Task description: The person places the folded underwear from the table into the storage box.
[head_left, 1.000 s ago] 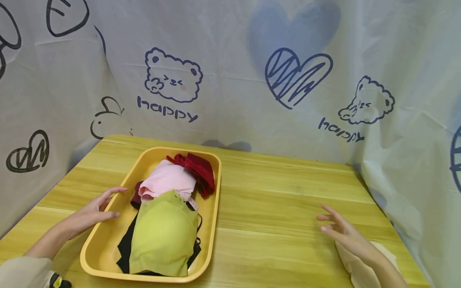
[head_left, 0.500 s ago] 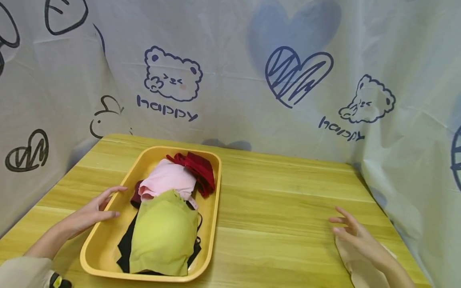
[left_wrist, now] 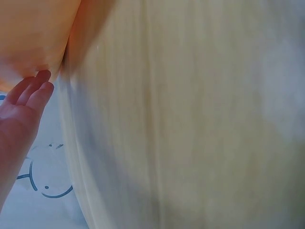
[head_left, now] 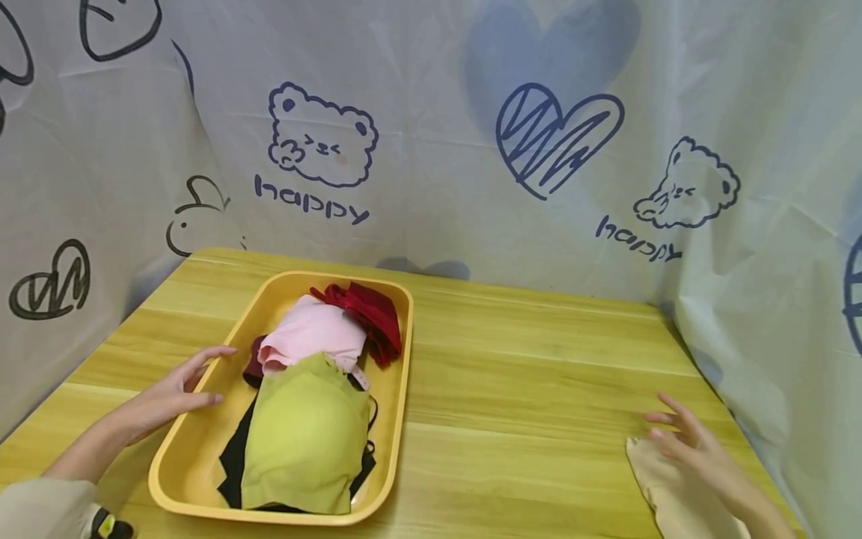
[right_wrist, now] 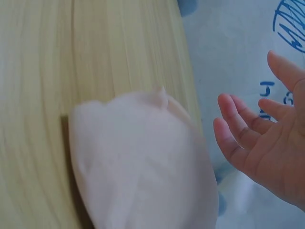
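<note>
My left hand [head_left: 164, 397] rests at the left rim of a yellow plastic tray [head_left: 166, 463], thumb and fingers spread. In the left wrist view, the straight fingers [left_wrist: 40, 95] lie against the tray's outer wall [left_wrist: 33, 38]. Inside the tray are a rounded, padded-looking yellow-green garment [head_left: 306, 442], a folded pink one [head_left: 313, 329] and a red one [head_left: 373, 314]. My right hand [head_left: 707, 449] holds nothing and hovers over a beige folded garment [head_left: 663, 479] at the table's right. In the right wrist view, its fingers are loosely bent beside that smooth, rounded garment [right_wrist: 138, 157].
Black fabric [head_left: 236, 453] with thin straps shows beneath the yellow-green garment, and a dark maroon piece [head_left: 254, 367] beside the pink one. A wood-grain table [head_left: 512, 389] carries everything. White sheeting [head_left: 438, 150] with drawn hearts and bears encloses the back and sides.
My right hand has moved right and slightly down, nearer the beige garment, more of which now shows. The left hand and the tray have stayed in place.
</note>
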`<state>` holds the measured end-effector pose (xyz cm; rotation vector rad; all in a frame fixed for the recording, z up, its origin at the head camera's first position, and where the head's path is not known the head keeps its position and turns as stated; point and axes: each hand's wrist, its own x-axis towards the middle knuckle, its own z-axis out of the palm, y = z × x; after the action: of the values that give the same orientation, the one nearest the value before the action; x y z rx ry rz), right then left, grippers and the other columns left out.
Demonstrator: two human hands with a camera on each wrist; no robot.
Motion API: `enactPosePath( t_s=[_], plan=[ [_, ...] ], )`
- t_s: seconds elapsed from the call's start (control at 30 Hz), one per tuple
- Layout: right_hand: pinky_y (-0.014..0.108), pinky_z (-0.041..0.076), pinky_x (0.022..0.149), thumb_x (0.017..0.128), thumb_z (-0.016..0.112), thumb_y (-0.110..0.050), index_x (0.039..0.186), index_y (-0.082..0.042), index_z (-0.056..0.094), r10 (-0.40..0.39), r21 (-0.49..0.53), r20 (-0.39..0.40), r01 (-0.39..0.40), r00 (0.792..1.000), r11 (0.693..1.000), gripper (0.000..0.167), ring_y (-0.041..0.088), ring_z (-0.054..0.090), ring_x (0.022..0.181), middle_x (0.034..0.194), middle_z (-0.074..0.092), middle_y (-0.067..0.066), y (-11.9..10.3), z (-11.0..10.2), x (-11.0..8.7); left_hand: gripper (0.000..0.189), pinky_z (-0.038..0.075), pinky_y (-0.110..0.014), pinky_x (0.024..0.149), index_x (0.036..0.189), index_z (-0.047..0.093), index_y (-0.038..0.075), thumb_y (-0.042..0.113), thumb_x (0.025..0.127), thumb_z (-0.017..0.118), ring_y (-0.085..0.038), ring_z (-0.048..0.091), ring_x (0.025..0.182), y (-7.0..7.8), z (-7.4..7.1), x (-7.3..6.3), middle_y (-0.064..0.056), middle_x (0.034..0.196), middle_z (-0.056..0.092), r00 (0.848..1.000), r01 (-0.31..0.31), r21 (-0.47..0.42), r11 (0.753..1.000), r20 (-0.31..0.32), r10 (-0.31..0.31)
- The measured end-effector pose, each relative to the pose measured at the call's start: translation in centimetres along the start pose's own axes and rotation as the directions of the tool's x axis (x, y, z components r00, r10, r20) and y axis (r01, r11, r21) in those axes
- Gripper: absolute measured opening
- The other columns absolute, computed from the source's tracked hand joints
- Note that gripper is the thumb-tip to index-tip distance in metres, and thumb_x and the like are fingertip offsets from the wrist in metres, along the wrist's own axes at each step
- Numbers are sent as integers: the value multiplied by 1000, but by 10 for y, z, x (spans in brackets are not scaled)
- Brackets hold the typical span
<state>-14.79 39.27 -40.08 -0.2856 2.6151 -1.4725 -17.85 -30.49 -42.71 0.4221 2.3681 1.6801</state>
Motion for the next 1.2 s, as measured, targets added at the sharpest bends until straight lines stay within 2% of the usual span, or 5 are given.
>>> enactPosePath(
  t_s=[0.27, 0.63, 0.77, 0.87, 1.2],
  plan=[
    [20, 48, 72, 97, 42, -14, 144, 0, 8, 83, -65, -72, -87, 994, 994, 59, -11, 50, 94, 106, 45, -33, 11, -15, -12, 61, -8, -67, 96, 137, 28, 8, 4, 84, 58, -54, -15, 127, -2, 1, 1, 16, 133, 24, 1000, -28, -2, 1000, -4, 28],
    [15, 44, 68, 93, 51, -14, 141, 5, 19, 112, -250, -143, -145, 983, 957, 61, -16, 43, 88, 108, 56, -15, 29, -24, -25, 58, -7, -68, 95, 135, 30, 10, 2, 84, 57, -54, -14, 127, -4, -1, 1, 21, 128, 27, 999, -50, -5, 999, -14, 50],
    [39, 48, 80, 92, 53, -22, 135, 16, 18, 215, -371, -73, -227, 974, 900, 68, 28, 53, 107, 125, 40, 37, 29, -27, -27, 59, -7, -69, 94, 136, 30, 12, 0, 84, 56, -55, -14, 126, -5, -1, 1, 22, 129, 26, 998, -57, -9, 998, -11, 57],
    [61, 38, 84, 92, 53, -28, 134, 20, 13, 318, -394, -6, -294, 948, 871, 75, 63, 26, 113, 130, 20, 46, 30, -28, -26, 59, -7, -69, 94, 136, 30, 12, 1, 84, 56, -54, -15, 127, -4, -1, 1, 20, 130, 25, 999, -47, -7, 999, -8, 47],
    [60, 38, 85, 89, 50, -46, 131, 24, 9, 486, -462, 50, -411, 873, 786, 92, 63, 27, 113, 128, 15, 47, 38, -31, -24, 59, -11, -61, 99, 137, 28, 11, 4, 85, 56, -51, -13, 128, -5, -1, 1, 23, 128, 25, 999, -47, -7, 999, -11, 47]
  ],
)
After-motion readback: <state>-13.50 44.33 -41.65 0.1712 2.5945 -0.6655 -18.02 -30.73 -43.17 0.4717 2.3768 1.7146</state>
